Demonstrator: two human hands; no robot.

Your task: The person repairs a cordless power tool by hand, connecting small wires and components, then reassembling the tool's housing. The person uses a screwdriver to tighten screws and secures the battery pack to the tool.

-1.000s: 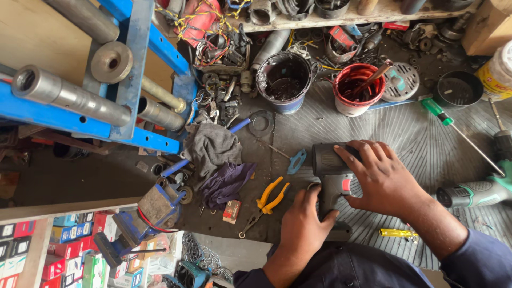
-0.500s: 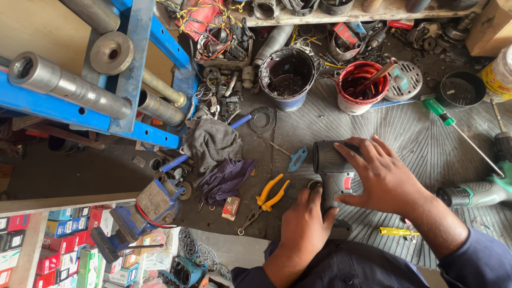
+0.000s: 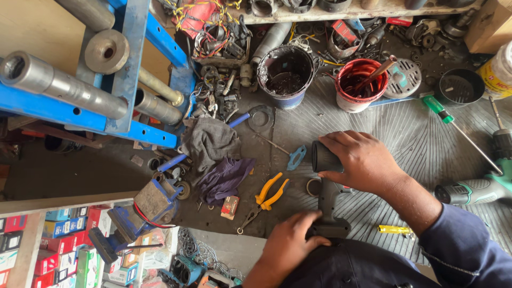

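Drill, dark and cordless, lies on the ribbed mat at about 5 o'clock from the frame's centre. Right hand closes its fingers over the drill's body; left hand grips the base of its handle. Orange pliers lie just beside, at the drill's 9 o'clock. Red bucket stands at 12 o'clock, blue bucket at 11. Green drill lies at 3 o'clock, well apart.
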